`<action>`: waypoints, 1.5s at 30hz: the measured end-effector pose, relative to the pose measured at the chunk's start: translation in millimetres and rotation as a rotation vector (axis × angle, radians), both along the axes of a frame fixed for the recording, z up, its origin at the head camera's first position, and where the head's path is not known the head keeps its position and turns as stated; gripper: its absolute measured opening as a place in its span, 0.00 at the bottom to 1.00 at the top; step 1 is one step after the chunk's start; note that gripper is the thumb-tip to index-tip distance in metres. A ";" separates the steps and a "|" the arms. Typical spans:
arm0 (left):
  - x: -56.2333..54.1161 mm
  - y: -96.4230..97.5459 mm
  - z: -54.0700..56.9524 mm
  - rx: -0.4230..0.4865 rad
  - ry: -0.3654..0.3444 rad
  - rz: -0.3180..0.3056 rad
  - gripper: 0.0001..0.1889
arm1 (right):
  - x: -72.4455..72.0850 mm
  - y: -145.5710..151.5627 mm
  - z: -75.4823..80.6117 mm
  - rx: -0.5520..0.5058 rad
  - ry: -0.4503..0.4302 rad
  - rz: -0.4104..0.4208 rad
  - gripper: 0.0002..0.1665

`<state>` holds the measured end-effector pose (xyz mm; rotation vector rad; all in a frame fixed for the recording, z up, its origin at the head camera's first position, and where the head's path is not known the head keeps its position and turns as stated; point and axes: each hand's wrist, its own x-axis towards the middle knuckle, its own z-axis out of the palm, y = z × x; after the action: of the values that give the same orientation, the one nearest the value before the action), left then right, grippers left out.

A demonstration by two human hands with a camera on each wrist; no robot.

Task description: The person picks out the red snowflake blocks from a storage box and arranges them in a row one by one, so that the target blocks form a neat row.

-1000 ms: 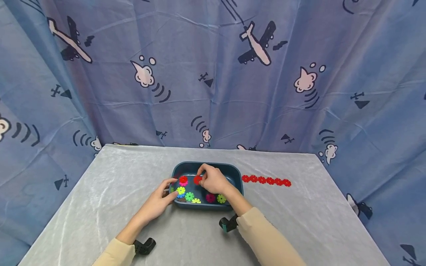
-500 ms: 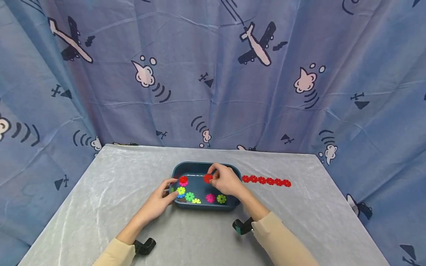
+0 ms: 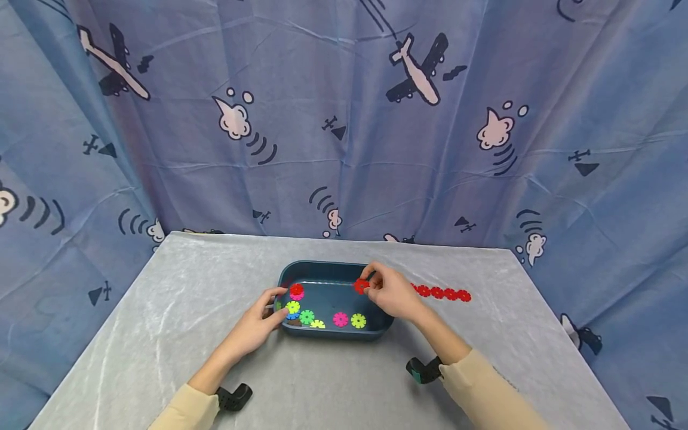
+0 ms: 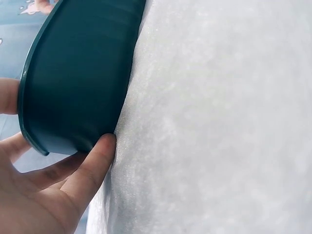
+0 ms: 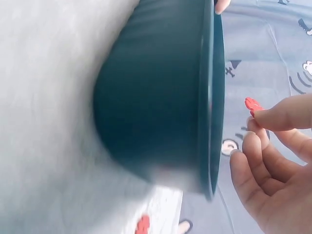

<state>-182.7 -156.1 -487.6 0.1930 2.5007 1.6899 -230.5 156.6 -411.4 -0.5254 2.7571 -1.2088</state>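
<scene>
A red notched plastic disc [image 3: 361, 286] is pinched between the thumb and fingertips of my right hand [image 3: 396, 294], over the right part of a dark teal plastic tub [image 3: 333, 335]. In the right wrist view the red disc [image 5: 251, 104] is held above the tub's rim. My left hand [image 3: 249, 329] grips the tub's left end, with a digit over the rim and fingers against the outer wall [image 4: 83, 68]. Another red disc [image 3: 297, 289], a yellow disc [image 3: 292, 307], a green disc [image 3: 307, 317] and several others lie inside the tub.
A row of red discs [image 3: 438, 293] lies on the pale cloth-covered table [image 3: 322, 382] to the tub's right, its near end hidden by my right hand. Behind the table hangs a blue curtain [image 3: 290, 197] printed with airplanes.
My right hand has moved right with the red disc, from mid-tub to near the right end, now covering part of the red row. The left hand has stayed on the tub.
</scene>
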 end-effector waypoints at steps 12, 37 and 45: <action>0.2 0.8 0.6 0.000 -0.004 0.000 0.25 | -1.0 53.0 -3.6 0.030 0.067 -0.092 0.12; -1.1 -1.7 -5.9 -0.022 -0.010 0.020 0.25 | -7.6 169.1 -30.8 0.027 0.075 -0.346 0.15; -1.7 -0.3 -2.2 -0.005 -0.009 0.010 0.25 | -9.4 198.8 -44.5 0.059 0.072 -0.444 0.16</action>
<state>-184.4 -156.3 -489.8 0.1725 2.5032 1.6847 -239.9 355.4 -455.9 0.0602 3.0615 -1.1925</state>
